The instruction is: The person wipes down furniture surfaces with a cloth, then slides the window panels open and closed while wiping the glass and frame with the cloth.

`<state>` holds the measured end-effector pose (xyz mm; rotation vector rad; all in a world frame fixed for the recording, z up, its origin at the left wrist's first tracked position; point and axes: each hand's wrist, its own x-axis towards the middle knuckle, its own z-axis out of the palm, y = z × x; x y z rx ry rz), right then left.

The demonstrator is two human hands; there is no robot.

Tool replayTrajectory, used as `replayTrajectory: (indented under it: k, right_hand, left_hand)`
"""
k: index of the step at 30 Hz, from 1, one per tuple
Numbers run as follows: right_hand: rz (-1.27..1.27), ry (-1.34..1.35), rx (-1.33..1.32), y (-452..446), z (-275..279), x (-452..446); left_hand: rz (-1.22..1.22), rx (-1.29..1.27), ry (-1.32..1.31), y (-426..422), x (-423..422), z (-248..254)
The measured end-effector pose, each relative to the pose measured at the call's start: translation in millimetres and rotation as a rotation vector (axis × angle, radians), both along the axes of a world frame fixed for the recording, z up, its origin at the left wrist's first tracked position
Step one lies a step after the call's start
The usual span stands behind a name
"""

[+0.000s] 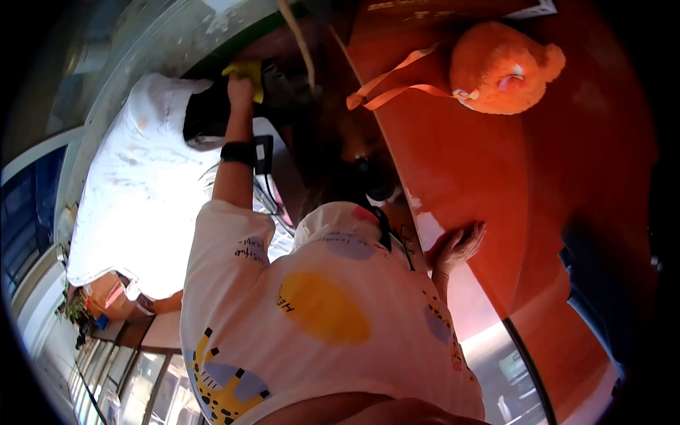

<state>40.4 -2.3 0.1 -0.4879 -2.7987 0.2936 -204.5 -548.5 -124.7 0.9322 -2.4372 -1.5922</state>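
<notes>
Yellow cloth (253, 79) lies at the far left, at the left hand (241, 93), showing on both sides of the fingers; it is well apart from the right hand (459, 249), which is nearer and to the right. The red table (489, 191) fills the right side; the white sheet (134, 191) spreads over the left, just left of the outstretched left arm, with a dark fabric (204, 113) at its far end, beside the left hand; blue fabric (598, 304) sits at the table's right; an orange plush bag (496, 71) lies on its far part, its strap (404, 91) reaching left to the edge; the left hand is closed on the cloth, how tightly I cannot tell; the right hand is open at the table's left edge, fingers extended, holding nothing; a black wristband (239, 153) circles the left wrist.
</notes>
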Motion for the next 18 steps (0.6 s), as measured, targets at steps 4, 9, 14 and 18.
replayTrajectory:
  k: [4, 9, 14, 18]
  right_hand:
    - [-0.046, -0.044, -0.08, 0.3, 8.4, 2.8]
    - [-0.032, 0.017, -0.193, 1.1, 14.7, 6.0]
    - [0.042, -0.012, -0.981, 33.3, 40.4, 19.3]
    - [0.063, 0.072, -1.746, 36.7, 91.8, 32.9]
  left_hand:
    - [0.209, 0.36, 0.208, 60.6, 65.8, 39.8]
    - [0.054, 0.586, 0.39, 166.2, 108.3, 179.5]
    - [-0.382, 0.973, 0.269, 269.3, 133.5, 227.0]
    - [-0.763, 1.222, -0.08, 381.2, 160.1, 232.4]
